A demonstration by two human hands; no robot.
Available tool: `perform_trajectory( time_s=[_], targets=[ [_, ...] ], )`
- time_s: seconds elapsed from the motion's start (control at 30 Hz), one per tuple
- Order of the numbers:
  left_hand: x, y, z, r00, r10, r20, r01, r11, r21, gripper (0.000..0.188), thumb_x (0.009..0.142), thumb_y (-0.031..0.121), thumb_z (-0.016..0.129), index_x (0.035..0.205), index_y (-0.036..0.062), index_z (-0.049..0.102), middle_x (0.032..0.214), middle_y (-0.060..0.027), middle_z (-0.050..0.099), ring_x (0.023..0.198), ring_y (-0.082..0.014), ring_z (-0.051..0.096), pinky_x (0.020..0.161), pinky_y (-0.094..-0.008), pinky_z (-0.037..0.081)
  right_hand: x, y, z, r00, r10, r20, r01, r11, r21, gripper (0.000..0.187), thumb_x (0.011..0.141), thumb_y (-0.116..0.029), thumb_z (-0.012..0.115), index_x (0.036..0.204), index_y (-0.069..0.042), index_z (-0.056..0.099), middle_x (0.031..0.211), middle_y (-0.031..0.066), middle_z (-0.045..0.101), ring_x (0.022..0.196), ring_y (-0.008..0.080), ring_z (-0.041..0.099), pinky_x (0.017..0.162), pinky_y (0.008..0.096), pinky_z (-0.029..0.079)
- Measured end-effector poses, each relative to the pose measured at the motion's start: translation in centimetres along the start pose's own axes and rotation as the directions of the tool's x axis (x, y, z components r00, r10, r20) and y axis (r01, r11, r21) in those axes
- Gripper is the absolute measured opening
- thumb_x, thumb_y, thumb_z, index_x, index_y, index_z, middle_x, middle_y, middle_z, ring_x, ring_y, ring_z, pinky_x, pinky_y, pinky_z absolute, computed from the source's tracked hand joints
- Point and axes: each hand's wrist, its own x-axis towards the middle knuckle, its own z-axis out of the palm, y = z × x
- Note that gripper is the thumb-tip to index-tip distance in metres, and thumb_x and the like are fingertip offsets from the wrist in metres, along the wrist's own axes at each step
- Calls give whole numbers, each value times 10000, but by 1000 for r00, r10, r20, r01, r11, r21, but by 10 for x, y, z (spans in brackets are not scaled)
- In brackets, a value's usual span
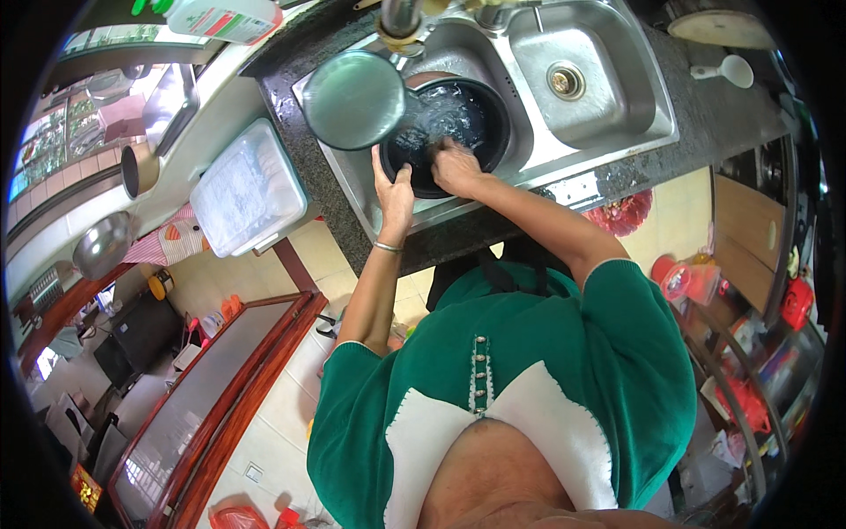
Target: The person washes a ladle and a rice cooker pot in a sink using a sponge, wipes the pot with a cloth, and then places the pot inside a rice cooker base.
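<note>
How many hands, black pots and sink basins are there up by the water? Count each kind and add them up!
Hands: 2 (left hand, right hand)
Black pots: 1 (black pot)
Sink basins: 2 (left basin, right basin)
Total: 5

A round black pot (501,132) stands open side up at the left compartment (458,46) of a steel sink, near its front edge. Clear water (454,113) inside is rippled and splashing, streaked white over the dark interior.

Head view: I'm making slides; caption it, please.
Left hand against a dark vessel, right hand inside it with churning water, at a steel double sink.
</note>
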Motion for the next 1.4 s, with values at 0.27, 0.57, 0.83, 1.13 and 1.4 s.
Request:
perform_trajectory(
  time_s=[0.27, 0.57, 0.83, 1.13, 1.4],
  targets=[
    [5, 4, -7, 970, -234, 64, 236, 971, -31, 649, 760, -38, 525, 1399, 16, 425, 1248, -115, 554, 1103, -219, 561, 951, -332, 463, 38, -44, 9, 997, -21, -75, 75, 509, 857, 380, 907, -68, 506, 1262, 1, 625, 1253, 206, 590, 1259, 323, 516, 1061, 359, 407],
    [20, 22, -17, 992, -124, -4, 124, 992, 13, 507, 752, -77, 520, 1243, 53, 508, 976, -42, 563, 794, -146, 571, 648, -283, 512, 26, -40, -19, 978, -204, 46, 185, 946, 267, 397, 939, -188, 488, 1317, -135, 598, 1385, 112, 492, 1247, 351, 502, 1057, 473, 370],
    [8, 52, -22, 999, 1, 37, -11, 962, 274, 731, 764, -69, 491, 1470, 53, 344, 1353, -180, 515, 898, -220, 641, 735, -327, 557, 39, 1, -30, 956, -108, 271, 237, 828, -508, 301, 866, -177, 565, 1118, -124, 721, 1226, 83, 650, 1195, 305, 555, 989, 480, 335],
    [2, 68, -23, 975, 190, 117, -220, 911, 348, 697, 731, -103, 480, 1415, -9, 384, 1382, -187, 528, 1276, -259, 511, 1051, -301, 379, 27, 10, -4, 966, -216, 142, 251, 917, -310, 251, 818, -154, 603, 1012, -85, 747, 1286, 114, 561, 1222, 321, 519, 991, 458, 422],
    [34, 12, -10, 998, 42, -40, -29, 963, 269, 680, 929, 218, 593, 1514, 39, 296, 1413, -248, 504, 1314, -354, 492, 1088, -378, 370, 55, -25, 36, 966, -249, -71, 226, 676, 702, 370, 955, -222, 424, 1115, 22, 651, 1150, 246, 625, 1216, 395, 499, 1060, 436, 383]
  ],
)
